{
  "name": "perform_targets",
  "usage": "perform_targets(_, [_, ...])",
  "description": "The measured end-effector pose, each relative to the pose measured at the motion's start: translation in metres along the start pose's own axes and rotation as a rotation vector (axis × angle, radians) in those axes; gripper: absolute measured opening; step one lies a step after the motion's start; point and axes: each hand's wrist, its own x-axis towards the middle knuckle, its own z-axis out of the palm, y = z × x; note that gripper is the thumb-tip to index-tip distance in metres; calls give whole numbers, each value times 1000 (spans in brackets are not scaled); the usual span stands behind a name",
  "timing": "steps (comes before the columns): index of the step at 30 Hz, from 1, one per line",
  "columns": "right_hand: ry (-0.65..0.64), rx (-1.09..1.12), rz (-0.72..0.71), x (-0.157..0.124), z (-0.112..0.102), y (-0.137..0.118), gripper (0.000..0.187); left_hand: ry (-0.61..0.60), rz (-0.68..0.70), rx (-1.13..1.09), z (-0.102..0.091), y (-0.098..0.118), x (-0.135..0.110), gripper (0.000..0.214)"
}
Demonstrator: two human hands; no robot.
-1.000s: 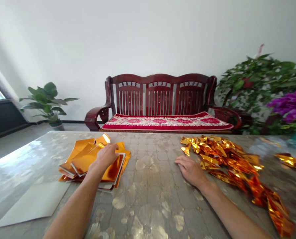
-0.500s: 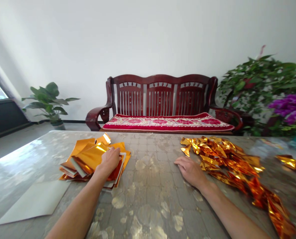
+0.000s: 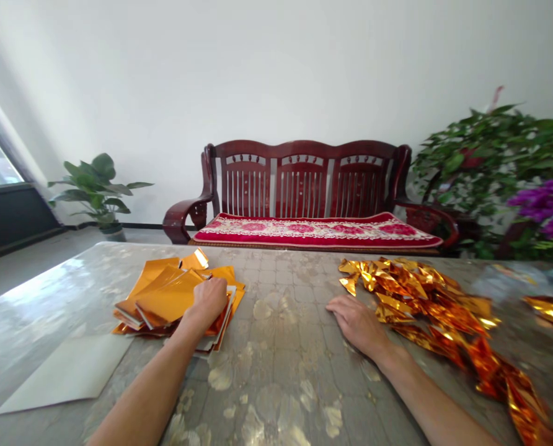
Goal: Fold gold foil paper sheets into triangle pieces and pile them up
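Observation:
My left hand (image 3: 209, 303) rests on a loose stack of gold-orange foil sheets (image 3: 167, 297), its fingers curled over the right side of the top sheets and seeming to grip them. Some pale sheet edges show under the foil. My right hand (image 3: 358, 325) lies flat on the table with nothing in it, just left of a long heap of crumpled gold foil (image 3: 432, 310) and touching or almost touching its edge. A separate crumpled gold strip (image 3: 548, 311) lies further right.
The marble-patterned table (image 3: 269, 365) holds a pale flat sheet (image 3: 67, 375) at front left and clear plastic (image 3: 504, 280) at far right. Beyond its far edge stand a dark wooden bench (image 3: 299, 183), potted plants (image 3: 90, 186) and purple flowers (image 3: 544, 207).
The top foil sheets have shifted and settled flatter under my left hand, which has moved slightly. My right hand has barely moved. The whole view has tilted slightly.

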Motion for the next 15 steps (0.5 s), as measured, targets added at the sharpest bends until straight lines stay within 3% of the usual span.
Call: perform_targets(15, [-1, 26, -26, 0, 0, 1, 29, 3, 34, 29, 0, -5, 2, 33])
